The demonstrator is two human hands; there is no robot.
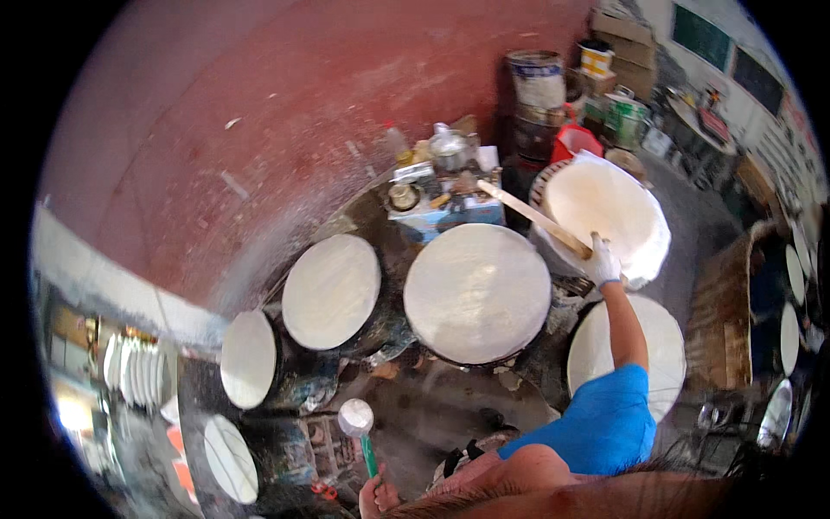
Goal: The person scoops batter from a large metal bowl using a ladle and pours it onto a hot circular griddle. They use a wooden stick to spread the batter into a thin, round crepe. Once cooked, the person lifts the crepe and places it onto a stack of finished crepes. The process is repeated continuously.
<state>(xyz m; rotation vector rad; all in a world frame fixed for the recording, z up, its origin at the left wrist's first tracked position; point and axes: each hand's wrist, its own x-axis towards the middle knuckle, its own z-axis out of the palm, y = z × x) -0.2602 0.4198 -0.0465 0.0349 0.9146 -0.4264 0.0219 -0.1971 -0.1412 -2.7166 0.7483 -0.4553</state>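
Right hand (601,259): gloved, fingers closed round the stick (532,218), right of centre.
Stick: slants up-left from the tub (644,251) of white batter.
Left hand (378,497): bottom centre, fingers wrapped on the ladle (356,418) handle.
Discs: the white disc (477,292) lies at centre, others to its left.
Tip: stir near the wall, hand low, so no batter slops over.

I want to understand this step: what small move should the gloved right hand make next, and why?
Probably draw the wooden stick on through the white batter. The gloved right hand grips its lower end at the tub's edge, while the left hand holds a green-handled ladle low, away from the tub.
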